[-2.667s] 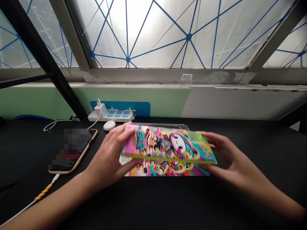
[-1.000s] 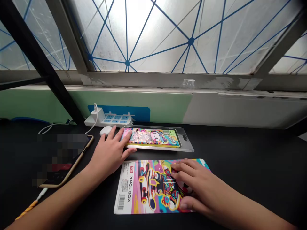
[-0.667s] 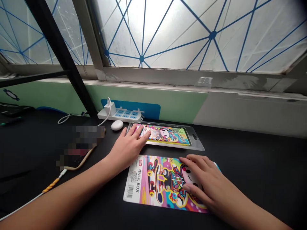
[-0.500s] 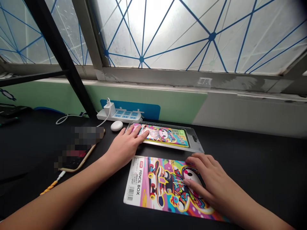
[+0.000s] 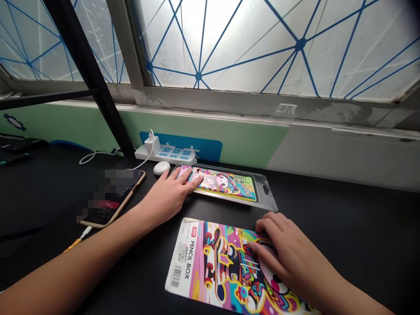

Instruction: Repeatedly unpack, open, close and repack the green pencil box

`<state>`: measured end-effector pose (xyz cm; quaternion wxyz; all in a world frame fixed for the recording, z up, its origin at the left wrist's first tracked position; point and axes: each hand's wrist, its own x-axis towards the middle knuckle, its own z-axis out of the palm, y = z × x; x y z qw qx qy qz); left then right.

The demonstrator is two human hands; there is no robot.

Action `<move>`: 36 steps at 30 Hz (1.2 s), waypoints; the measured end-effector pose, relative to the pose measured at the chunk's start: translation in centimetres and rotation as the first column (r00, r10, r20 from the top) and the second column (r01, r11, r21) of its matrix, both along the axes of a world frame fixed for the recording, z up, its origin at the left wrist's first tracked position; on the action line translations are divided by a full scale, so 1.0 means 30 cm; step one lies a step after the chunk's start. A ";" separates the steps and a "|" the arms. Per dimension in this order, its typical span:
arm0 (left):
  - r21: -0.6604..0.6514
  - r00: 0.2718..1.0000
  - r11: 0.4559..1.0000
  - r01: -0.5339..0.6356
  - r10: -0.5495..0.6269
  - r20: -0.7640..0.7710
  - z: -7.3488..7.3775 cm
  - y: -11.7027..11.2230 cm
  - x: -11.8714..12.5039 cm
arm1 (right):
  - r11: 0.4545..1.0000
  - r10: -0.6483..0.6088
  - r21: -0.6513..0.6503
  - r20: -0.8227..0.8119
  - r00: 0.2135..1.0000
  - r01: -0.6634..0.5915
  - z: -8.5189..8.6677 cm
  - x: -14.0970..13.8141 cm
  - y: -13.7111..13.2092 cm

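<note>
A colourful pencil box point(image 5: 226, 184) lies in a clear plastic shell point(image 5: 267, 197) near the back of the black table point(image 5: 344, 227). My left hand point(image 5: 166, 197) rests flat beside it, fingers spread over its left end. Closer to me lies a printed card insert point(image 5: 210, 269) marked PENCIL BOX. My right hand point(image 5: 288, 256) lies palm down on the card's right half, fingers stretched out.
A phone point(image 5: 113, 199) on a charging cable lies left of my left hand. A white power strip point(image 5: 167, 153) with a plugged charger and a small white case point(image 5: 162, 167) sit by the green wall. A black diagonal strut point(image 5: 88, 74) rises at the left.
The pencil box went from both hands into the clear shell at the back. My right hand now rests on the card insert, which has slid closer to me. The view shifted slightly left.
</note>
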<state>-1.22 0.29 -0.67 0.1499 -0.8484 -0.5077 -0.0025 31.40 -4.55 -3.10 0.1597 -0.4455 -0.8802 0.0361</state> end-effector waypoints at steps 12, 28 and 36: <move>-0.112 0.981 0.990 0.084 -0.063 0.181 -0.007 0.030 -0.057 | 0.970 -0.102 -0.236 -0.184 0.978 0.057 0.087 0.079 -0.001; -0.166 0.980 0.981 0.104 -0.073 0.184 0.007 -0.058 0.029 | 0.866 -0.446 -0.322 -0.147 0.883 0.383 0.072 0.275 0.236; -0.071 0.975 0.980 0.188 -0.178 0.130 -0.030 -0.030 0.047 | 0.852 -0.415 -0.387 -0.084 0.906 0.354 0.059 0.244 0.240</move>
